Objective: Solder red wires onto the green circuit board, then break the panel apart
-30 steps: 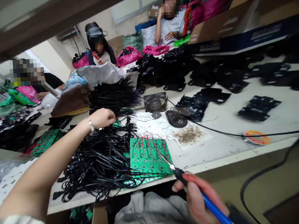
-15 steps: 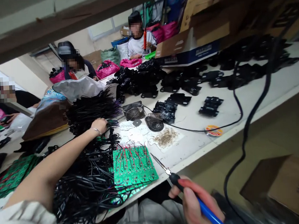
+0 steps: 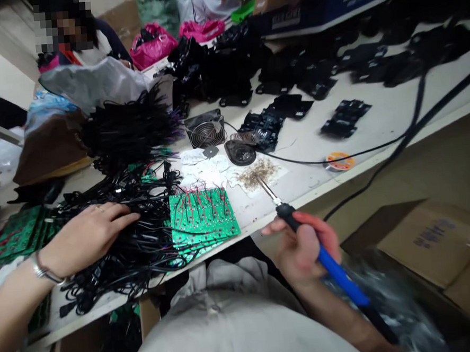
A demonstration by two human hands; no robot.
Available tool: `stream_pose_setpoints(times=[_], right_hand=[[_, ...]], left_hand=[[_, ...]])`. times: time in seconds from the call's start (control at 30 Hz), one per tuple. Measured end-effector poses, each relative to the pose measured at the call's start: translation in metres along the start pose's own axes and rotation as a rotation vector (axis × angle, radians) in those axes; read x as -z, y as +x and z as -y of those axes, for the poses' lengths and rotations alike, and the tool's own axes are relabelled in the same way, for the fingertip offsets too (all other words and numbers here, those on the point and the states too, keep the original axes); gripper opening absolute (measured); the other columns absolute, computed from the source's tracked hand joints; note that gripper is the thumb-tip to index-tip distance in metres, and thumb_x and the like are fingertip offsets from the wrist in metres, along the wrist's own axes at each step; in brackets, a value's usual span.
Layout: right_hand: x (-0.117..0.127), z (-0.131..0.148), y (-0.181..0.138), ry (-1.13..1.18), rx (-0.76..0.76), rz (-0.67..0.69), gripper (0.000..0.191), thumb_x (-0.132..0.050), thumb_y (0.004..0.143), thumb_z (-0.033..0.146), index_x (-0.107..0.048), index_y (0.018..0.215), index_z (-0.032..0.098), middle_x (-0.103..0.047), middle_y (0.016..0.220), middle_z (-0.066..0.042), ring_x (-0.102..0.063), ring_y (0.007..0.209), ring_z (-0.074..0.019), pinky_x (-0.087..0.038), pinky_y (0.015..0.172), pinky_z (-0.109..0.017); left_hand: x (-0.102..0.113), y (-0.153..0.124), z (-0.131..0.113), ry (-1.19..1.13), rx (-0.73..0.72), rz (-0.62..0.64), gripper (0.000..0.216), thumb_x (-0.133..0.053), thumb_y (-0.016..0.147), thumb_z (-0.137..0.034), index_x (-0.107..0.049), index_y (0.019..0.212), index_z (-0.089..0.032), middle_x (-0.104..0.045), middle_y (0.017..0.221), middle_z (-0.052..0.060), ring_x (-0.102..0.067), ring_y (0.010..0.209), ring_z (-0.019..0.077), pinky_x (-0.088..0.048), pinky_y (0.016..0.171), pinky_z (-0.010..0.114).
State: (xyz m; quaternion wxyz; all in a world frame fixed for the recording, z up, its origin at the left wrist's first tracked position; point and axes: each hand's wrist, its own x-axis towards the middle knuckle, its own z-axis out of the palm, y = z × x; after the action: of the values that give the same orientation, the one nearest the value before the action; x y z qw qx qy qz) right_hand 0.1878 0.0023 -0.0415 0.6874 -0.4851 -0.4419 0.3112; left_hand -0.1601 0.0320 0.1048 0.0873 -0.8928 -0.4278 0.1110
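My right hand (image 3: pixel 299 246) is wrapped round the blue and black handle of a soldering iron (image 3: pixel 339 276). The iron's metal tip points up and left, over or near the brown residue (image 3: pixel 261 173) on a white sheet. My left hand (image 3: pixel 89 235), with a bracelet at the wrist, rests palm down on a heap of black cables (image 3: pixel 144 250). Its fingers are stretched out; nothing shows in them. Between the hands lies a stack of green circuit boards (image 3: pixel 203 218) with red and black wires. Behind it are a small fan (image 3: pixel 206 130) and a black dish (image 3: pixel 240 152).
An orange-labelled solder spool (image 3: pixel 338 161) sits near the table's front edge. Black plastic parts (image 3: pixel 346 118) cover the back. A bundle of cables (image 3: pixel 132 126) lies at the left, with more boards (image 3: pixel 19 231). A cord crosses the right side. A co-worker (image 3: pixel 79 37) sits across.
My left hand has drawn back from the cable bundle to the nearer cable heap and opened. The iron's tip has shifted from beside the boards toward the residue. The view has tilted down.
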Motion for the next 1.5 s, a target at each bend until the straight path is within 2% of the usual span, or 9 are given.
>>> stream_pose_setpoints(times=[0.17,0.3,0.47,0.57,0.73,0.87,1.07,1.3,1.5], right_hand=[[-0.009,0.004,-0.008,0.143,-0.042,0.014,0.014,-0.049,0.091,0.030,-0.056,0.099,0.022,-0.065,0.067,0.002,-0.064,0.057,-0.0151,-0.053,0.062,-0.034],[-0.015,0.005,-0.015,0.208,-0.039,0.015,0.012,-0.051,0.091,0.029,-0.057,0.098,0.022,-0.065,0.067,0.004,-0.063,0.055,-0.0132,-0.053,0.059,-0.031],[-0.010,0.007,-0.019,0.121,-0.014,0.031,0.013,-0.050,0.091,0.028,-0.058,0.099,0.023,-0.065,0.066,0.004,-0.064,0.057,-0.0138,-0.053,0.064,-0.033],[-0.006,0.006,-0.019,0.044,0.023,0.101,0.015,-0.048,0.092,0.023,-0.058,0.102,0.024,-0.064,0.068,0.003,-0.063,0.061,-0.0132,-0.053,0.068,-0.032],[-0.018,0.002,-0.014,-0.100,0.238,0.371,0.017,-0.056,0.087,0.015,-0.064,0.099,0.023,-0.060,0.082,-0.003,-0.060,0.074,-0.0131,-0.051,0.065,-0.026],[-0.034,0.000,-0.012,-0.144,0.322,0.475,0.014,-0.059,0.086,0.017,-0.064,0.098,0.021,-0.055,0.082,-0.003,-0.058,0.075,-0.0133,-0.051,0.067,-0.026],[-0.045,0.002,-0.012,-0.126,0.373,0.494,0.008,-0.058,0.086,0.016,-0.063,0.089,0.020,-0.051,0.075,-0.001,-0.054,0.070,-0.0124,-0.048,0.062,-0.025],[-0.048,0.009,-0.016,-0.189,0.359,0.515,0.006,-0.057,0.086,0.018,-0.062,0.085,0.020,-0.051,0.072,-0.001,-0.054,0.067,-0.0127,-0.049,0.062,-0.026],[-0.019,0.004,-0.024,-0.012,0.313,0.350,0.032,-0.055,0.081,0.005,-0.060,0.108,0.022,-0.062,0.078,-0.003,-0.061,0.072,-0.0165,-0.052,0.065,-0.033]], left_hand=[[-0.002,0.004,-0.025,-0.047,0.072,-0.034,0.036,-0.038,0.088,-0.020,-0.060,0.116,-0.017,-0.063,0.112,0.011,-0.059,0.096,0.0240,-0.045,0.079,0.037],[0.000,0.044,-0.080,-0.236,0.076,-0.215,0.026,-0.045,0.092,-0.029,-0.064,0.106,-0.019,-0.066,0.102,0.008,-0.058,0.092,0.0207,-0.043,0.082,0.037],[-0.030,0.085,-0.132,-0.279,0.027,-0.209,0.020,-0.051,0.090,-0.030,-0.068,0.092,-0.020,-0.067,0.087,0.005,-0.056,0.080,0.0203,-0.037,0.072,0.037],[-0.039,0.089,-0.134,-0.334,0.030,-0.246,0.020,-0.051,0.090,-0.025,-0.068,0.081,-0.019,-0.066,0.079,0.004,-0.055,0.075,0.0190,-0.036,0.072,0.038],[-0.031,0.079,-0.132,-0.641,0.086,-0.407,0.009,-0.056,0.088,-0.019,-0.064,0.087,-0.017,-0.065,0.082,0.003,-0.059,0.079,0.0140,-0.044,0.076,0.032],[-0.028,0.073,-0.135,-0.786,0.081,-0.490,0.008,-0.059,0.085,-0.012,-0.064,0.089,-0.016,-0.064,0.082,0.003,-0.060,0.078,0.0111,-0.050,0.071,0.023],[-0.027,0.068,-0.134,-0.820,0.071,-0.538,0.009,-0.060,0.084,-0.012,-0.063,0.090,-0.018,-0.063,0.080,0.002,-0.061,0.075,0.0107,-0.052,0.068,0.022],[-0.017,0.056,-0.132,-0.662,0.187,-0.427,0.005,-0.052,0.086,-0.015,-0.056,0.084,-0.016,-0.060,0.077,0.003,-0.056,0.074,0.0144,-0.045,0.067,0.029],[-0.024,0.051,-0.145,-0.459,0.415,-0.380,0.010,-0.054,0.084,-0.019,-0.056,0.074,-0.018,-0.066,0.082,0.003,-0.060,0.084,0.0205,-0.034,0.082,0.041]])
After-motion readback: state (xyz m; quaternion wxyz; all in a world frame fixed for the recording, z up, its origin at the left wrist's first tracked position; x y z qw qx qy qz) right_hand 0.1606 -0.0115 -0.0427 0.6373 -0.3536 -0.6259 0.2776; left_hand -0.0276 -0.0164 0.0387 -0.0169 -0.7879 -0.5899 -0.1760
